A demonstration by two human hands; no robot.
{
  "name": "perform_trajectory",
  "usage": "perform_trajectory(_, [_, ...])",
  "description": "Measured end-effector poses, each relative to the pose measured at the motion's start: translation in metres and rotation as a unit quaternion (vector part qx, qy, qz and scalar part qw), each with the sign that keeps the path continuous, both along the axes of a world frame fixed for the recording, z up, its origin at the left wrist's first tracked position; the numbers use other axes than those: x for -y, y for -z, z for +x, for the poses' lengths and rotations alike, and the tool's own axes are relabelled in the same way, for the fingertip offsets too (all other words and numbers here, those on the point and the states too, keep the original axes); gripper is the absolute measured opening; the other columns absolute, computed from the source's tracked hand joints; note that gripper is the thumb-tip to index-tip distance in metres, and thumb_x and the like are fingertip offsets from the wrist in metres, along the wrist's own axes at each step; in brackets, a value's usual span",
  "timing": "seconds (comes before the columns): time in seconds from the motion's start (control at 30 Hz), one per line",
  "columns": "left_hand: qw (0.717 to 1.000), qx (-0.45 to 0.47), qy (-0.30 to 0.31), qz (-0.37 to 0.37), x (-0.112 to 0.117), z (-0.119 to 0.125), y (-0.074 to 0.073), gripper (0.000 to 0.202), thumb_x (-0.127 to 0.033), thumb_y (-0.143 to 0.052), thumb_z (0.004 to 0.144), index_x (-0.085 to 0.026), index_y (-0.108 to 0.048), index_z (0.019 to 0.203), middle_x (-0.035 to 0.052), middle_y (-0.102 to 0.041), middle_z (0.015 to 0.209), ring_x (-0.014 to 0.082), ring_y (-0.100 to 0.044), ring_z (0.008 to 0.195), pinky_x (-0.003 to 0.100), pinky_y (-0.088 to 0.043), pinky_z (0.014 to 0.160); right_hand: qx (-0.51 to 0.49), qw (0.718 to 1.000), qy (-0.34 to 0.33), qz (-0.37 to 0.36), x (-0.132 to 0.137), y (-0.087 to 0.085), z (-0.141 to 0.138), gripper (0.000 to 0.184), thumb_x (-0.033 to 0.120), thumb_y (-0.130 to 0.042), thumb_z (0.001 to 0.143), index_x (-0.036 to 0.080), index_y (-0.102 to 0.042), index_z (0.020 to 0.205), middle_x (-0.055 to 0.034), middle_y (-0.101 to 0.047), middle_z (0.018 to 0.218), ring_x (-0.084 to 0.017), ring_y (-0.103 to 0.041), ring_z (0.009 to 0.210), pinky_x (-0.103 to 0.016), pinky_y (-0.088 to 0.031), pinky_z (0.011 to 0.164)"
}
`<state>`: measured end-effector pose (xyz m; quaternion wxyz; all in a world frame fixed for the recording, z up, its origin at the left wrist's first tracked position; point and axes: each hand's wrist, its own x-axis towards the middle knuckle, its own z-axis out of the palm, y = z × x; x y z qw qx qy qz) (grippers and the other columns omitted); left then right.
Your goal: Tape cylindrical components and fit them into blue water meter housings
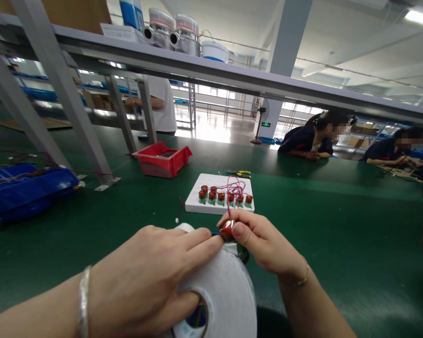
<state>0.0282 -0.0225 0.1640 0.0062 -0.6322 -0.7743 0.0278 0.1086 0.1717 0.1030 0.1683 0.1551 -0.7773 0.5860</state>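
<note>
My left hand [151, 277] rests over a large white tape roll [225, 300] near the front edge, thumb at its core and index finger stretched toward a small red coil part [227, 230]. My right hand [264, 244] pinches that coil between thumb and fingers; a thin red wire rises from it. Just beyond lies a white foam block [211, 206] carrying several red-and-green coil parts [223, 196] with red wires looped above them.
A red bin [162, 159] and yellow-handled pliers [240, 173] lie farther back on the green mat [338, 225]. A blue tray [24, 188] with wires sits at left beside grey shelf legs [66, 94]. Two people lean on the table at the far right; another stands behind.
</note>
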Motion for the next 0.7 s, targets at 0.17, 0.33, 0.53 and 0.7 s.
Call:
perform_trajectory(0.17, [0.999,0.032,0.017,0.019,0.001,-0.005,0.001,0.041,-0.013,-0.052,0.063,-0.025,-0.058,0.101,-0.0002,-0.063,0.090,0.0227,-0.061,0.078,0.033,-0.040,0.065,-0.001,1.000,-0.029,0.002,-0.001,-0.002,0.001,0.035,0.047,-0.047,0.097,0.015,-0.060,0.106,-0.0026,-0.060,0.088,-0.014,-0.052,0.077,-0.024,-0.040,0.070])
perform_trajectory(0.33, [0.999,0.048,0.017,0.008,0.003,-0.008,0.003,0.044,-0.011,-0.052,0.061,-0.027,-0.058,0.102,-0.0022,-0.063,0.091,0.0222,-0.062,0.080,0.033,-0.042,0.067,0.002,0.999,-0.050,0.013,0.001,0.000,-0.002,0.035,0.047,-0.048,0.097,0.015,-0.059,0.105,-0.0024,-0.059,0.090,-0.013,-0.052,0.079,-0.024,-0.040,0.072])
perform_trajectory(0.53, [0.996,-0.073,-0.031,-0.041,0.017,-0.029,0.011,0.052,-0.013,-0.050,0.069,-0.020,-0.058,0.120,0.0055,-0.065,0.105,0.0267,-0.063,0.079,0.035,-0.044,0.064,0.047,0.989,-0.127,-0.059,0.005,-0.004,0.010,0.039,0.048,-0.042,0.099,0.014,-0.062,0.105,-0.0041,-0.061,0.087,-0.013,-0.056,0.078,-0.023,-0.044,0.072])
perform_trajectory(0.7, [0.992,0.048,-0.066,0.100,0.037,-0.054,0.003,0.062,-0.015,-0.049,0.068,-0.024,-0.050,0.130,0.0012,-0.060,0.126,0.0282,-0.060,0.104,0.039,-0.046,0.088,0.055,0.969,-0.087,-0.225,0.002,0.003,0.004,0.032,0.045,-0.055,0.094,0.016,-0.064,0.103,-0.0022,-0.059,0.085,-0.008,-0.052,0.068,-0.018,-0.043,0.061])
